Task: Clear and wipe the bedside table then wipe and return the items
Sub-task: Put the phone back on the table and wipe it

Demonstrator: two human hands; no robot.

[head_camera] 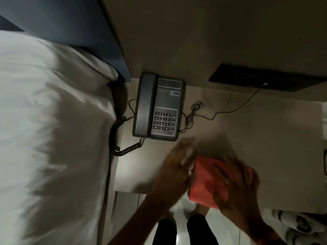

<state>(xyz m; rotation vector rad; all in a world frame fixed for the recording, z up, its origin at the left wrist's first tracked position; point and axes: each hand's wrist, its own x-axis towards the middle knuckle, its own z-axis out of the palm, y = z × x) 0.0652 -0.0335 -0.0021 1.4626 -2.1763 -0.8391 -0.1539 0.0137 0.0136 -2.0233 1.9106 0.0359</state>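
**A:** Nearest us are the 2 forearms, coming up from the bottom edge. What are the hands doing past them?

**B:** The right hand [235,184] lies flat on a red cloth [207,181], fingers spread, palm pressing it down rather than pinching it. Both hands are smeared with motion blur, so I judge it is mid-wipe. The cloth sits at the near edge of the bedside table [265,138], in front of the telephone [159,106] and to its right.

**A:** And the left hand [177,167]?

**B:** It is just left of the cloth, directly in front of the telephone, fingers loosely extended. Something pale shows by its fingertips, but it is too blurred to say whether the hand holds anything.

**A:** Why is the telephone still up there?

**B:** My guess: it is tethered. A thin cable [235,108] runs from its right side to the dark panel [265,78] on the wall, and the coiled cord [120,138] hangs off its left, toward the bed [53,121]. Wiping around it is easier than unplugging it.

**A:** So clearing is not finished?

**B:** The surface right of the telephone looks bare; the telephone itself has yet to be lifted and wiped under.
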